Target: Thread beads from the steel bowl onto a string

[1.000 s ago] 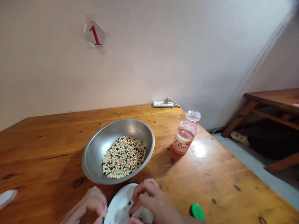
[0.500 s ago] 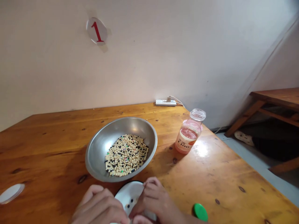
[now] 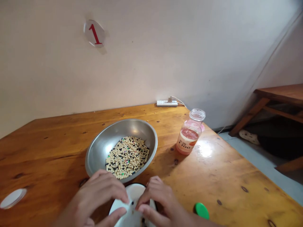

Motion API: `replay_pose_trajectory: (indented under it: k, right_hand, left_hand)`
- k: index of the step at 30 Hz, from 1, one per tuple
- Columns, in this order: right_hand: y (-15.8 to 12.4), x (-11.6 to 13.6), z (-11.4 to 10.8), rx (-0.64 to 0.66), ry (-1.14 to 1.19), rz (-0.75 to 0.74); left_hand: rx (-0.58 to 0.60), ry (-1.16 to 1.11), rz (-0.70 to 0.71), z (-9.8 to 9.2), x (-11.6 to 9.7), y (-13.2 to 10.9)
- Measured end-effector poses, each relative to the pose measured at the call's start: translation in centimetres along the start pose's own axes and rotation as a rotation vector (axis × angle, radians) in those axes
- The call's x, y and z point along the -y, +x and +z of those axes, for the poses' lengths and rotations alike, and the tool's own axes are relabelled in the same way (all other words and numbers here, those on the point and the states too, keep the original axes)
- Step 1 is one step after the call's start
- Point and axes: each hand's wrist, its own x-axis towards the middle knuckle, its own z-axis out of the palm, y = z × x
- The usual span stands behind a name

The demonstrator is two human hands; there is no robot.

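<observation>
My left hand (image 3: 101, 198) hovers over the left side of a white dish with a dark rim (image 3: 139, 188), its thumb and forefinger a little apart. My right hand (image 3: 161, 201) is over the dish's right side, thumb and forefinger drawn together in a pinch; anything between them is too small to make out. A few small black beads (image 3: 133, 203) lie in the dish, partly hidden by my fingers. Just beyond it, a steel bowl (image 3: 98, 154) holds a heap of cream and black beads (image 3: 127, 156) with a few coloured ones.
A clear bottle with pink drink (image 3: 188, 138) stands uncapped to the bowl's right. A green lid (image 3: 201, 210) lies right of my right hand, and white discs (image 3: 13, 198) lie far left. At the back is a power strip (image 3: 167, 103) against the wall.
My left hand has lifted and its thumb and forefinger have parted. My right hand's fingers have shifted slightly over the dish, and more of the dish shows between the hands.
</observation>
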Motion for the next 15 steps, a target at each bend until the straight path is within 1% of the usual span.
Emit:
replay_pose_trajectory:
  k: [2, 4, 5, 6, 9, 10, 11, 13, 15]
  right_hand:
    - [0.1, 0.2, -0.2, 0.017, 0.001, 0.049]
    - [0.1, 0.4, -0.3, 0.033, -0.013, 0.072]
    - [0.1, 0.5, -0.3, 0.04, -0.024, 0.074]
    - [0.1, 0.6, -0.3, 0.047, -0.036, 0.069]
    - [0.2, 0.7, -0.4, 0.067, -0.083, 0.056]
    - [0.2, 0.7, -0.4, 0.071, -0.099, 0.06]
    - [0.2, 0.8, -0.4, 0.066, -0.115, 0.057]
    - [0.3, 0.9, -0.4, 0.074, -0.137, 0.059]
    - [0.2, 1.1, -0.3, 0.087, -0.152, 0.073]
  left_hand:
    - [0.052, -0.013, -0.111, -1.1, 1.8, 0.8]
    - [0.125, 0.085, -0.233, -2.0, 3.9, 2.1]
    - [0.125, 0.147, -0.302, -2.4, 5.0, 2.7]
    - [0.182, 0.187, -0.35, -2.5, 6.0, 3.4]
    - [0.423, 0.211, -0.462, -2.0, 8.2, 4.5]
    - [0.501, 0.207, -0.47, -1.6, 8.7, 4.6]
    - [0.549, 0.222, -0.484, -1.2, 9.1, 4.6]
    - [0.573, 0.273, -0.485, -0.4, 9.7, 4.5]
    - [0.591, 0.271, -0.465, 0.0, 9.8, 4.2]
